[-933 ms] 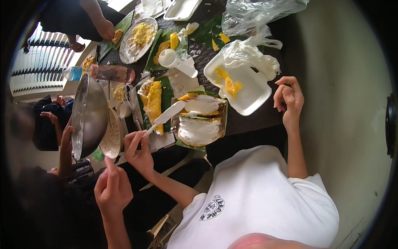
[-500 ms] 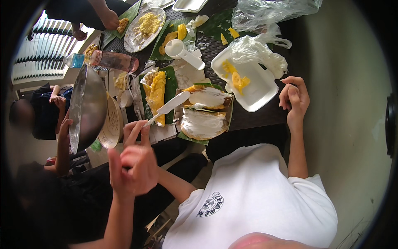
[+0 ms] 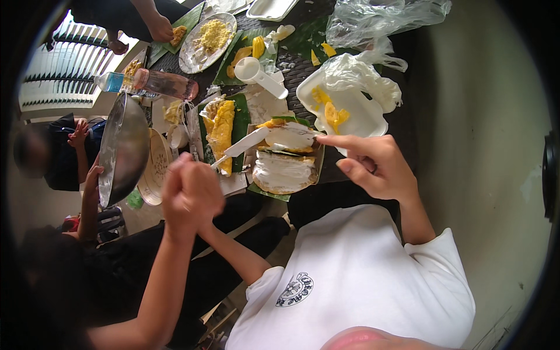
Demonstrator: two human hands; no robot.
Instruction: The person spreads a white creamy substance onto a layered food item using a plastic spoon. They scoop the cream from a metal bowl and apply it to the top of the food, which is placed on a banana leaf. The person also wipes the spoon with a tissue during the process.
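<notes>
My left arm reaches out to the left, behind another person's raised, blurred fist. That fist largely covers my left hand. A white spatula sticks out from there, its handle end at my left fingers and its blade over an open box of layered food. White cream covers a round, cake-like piece and another piece behind it. My right hand has its index finger stretched to the box's far right corner, at the cream's edge. Its other fingers are loosely curled, holding nothing.
Beside the box, a yellow roll lies on a banana leaf. A foam tray with yellow fruit, a white scoop, a plate and bottles stand beyond. Someone at left holds a metal bowl.
My right hand has come left from beside the foam tray to the box's corner. The neighbour's fist has moved up, hiding more of my left hand. The spatula has barely shifted.
</notes>
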